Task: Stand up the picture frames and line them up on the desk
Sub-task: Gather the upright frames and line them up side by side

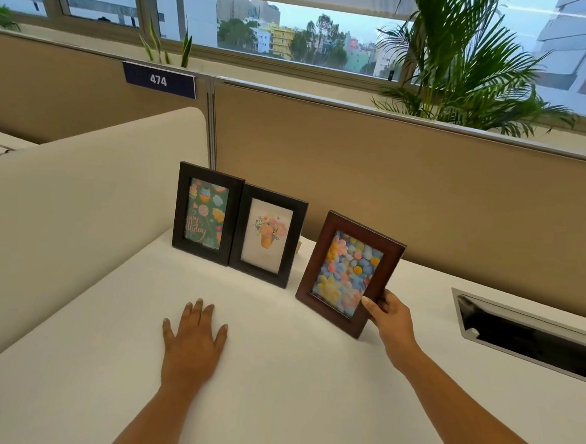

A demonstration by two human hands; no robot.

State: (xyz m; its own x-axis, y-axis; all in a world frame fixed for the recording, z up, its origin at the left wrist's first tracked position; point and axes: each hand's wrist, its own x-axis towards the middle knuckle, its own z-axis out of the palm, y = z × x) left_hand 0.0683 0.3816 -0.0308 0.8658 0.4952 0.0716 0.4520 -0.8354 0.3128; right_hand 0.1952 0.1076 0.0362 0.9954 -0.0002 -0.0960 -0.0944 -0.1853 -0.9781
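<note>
Two black picture frames stand upright side by side at the back of the white desk [275,375]: one with a green birthday card [205,213], one with a flower-vase picture [267,235]. To their right is a brown frame with colourful flowers [348,273], upright and tilted, its bottom edge at the desk. My right hand [390,317] grips its lower right corner. My left hand [193,341] lies flat on the desk in front of the black frames, fingers spread, holding nothing.
A cream divider [79,208] walls the desk's left side and a tan partition [390,179] its back. A metal-rimmed cable slot [524,335] opens in the desk at the right. A palm plant [466,61] and windows lie beyond.
</note>
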